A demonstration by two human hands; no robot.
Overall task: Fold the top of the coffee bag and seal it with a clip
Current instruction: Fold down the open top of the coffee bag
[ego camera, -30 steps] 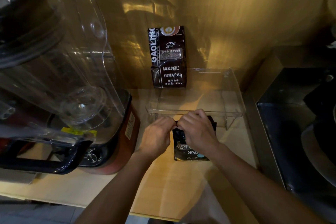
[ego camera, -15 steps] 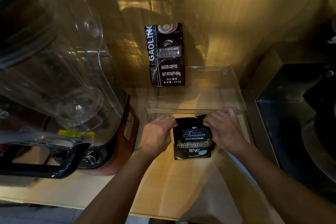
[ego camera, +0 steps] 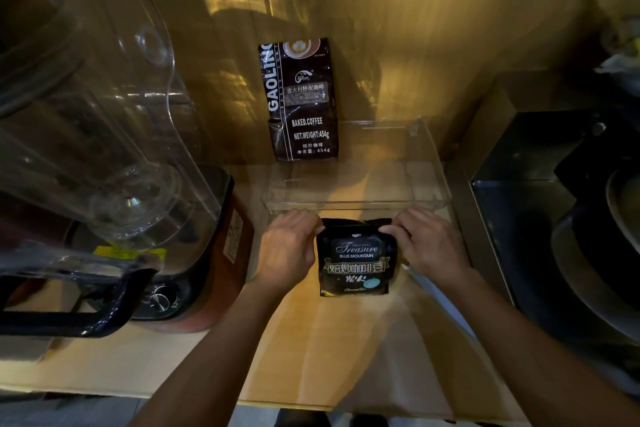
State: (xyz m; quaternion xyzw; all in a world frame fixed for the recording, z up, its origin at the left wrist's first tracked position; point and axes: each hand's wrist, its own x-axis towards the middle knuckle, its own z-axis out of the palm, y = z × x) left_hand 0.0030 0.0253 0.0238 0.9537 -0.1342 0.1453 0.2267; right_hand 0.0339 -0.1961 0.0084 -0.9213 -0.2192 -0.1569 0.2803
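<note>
coffee bag between hands, top corners pinched

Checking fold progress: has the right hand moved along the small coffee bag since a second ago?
Yes. The right hand slid rightward from mid-bag to the top right corner, judged against the clear tray.

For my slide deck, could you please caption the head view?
Both hands, left and right, pinch the small coffee bag by its top corners on the wooden counter.

1 head-worn wide-angle view looks steeply down, close over the counter.
</note>
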